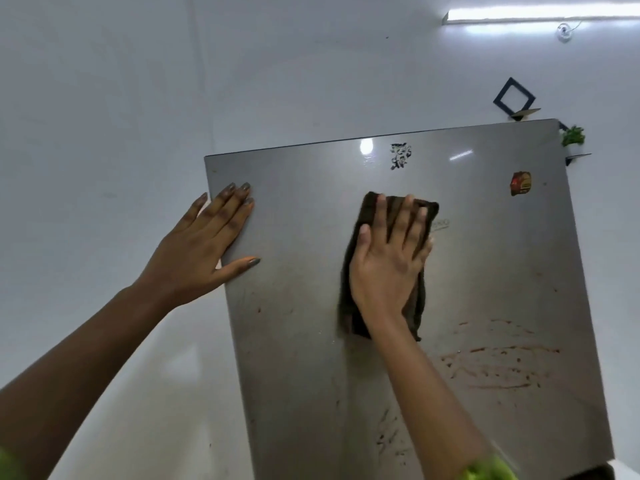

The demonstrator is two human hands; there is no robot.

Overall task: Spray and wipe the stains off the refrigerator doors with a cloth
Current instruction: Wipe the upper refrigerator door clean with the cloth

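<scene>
My right grip [389, 258] lies flat, fingers spread wide, pressing the dark cloth [347, 296] against the refrigerator door [294, 341], a little above its middle. My left grip [204, 244] is wide too, palm flat on the door's left edge near the top corner. Reddish stains [498, 368] streak the door below the cloth, toward the right edge.

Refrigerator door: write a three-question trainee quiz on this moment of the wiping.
1. True or false: the right hand presses the dark cloth flat against the refrigerator door.
2. The left hand rests on: A) the door's left edge, B) the cloth, C) a spray bottle.
3. Fill in: the reddish stains lie ___ the cloth, towards the right.

Key: 1 true; 2 A; 3 below.
</scene>
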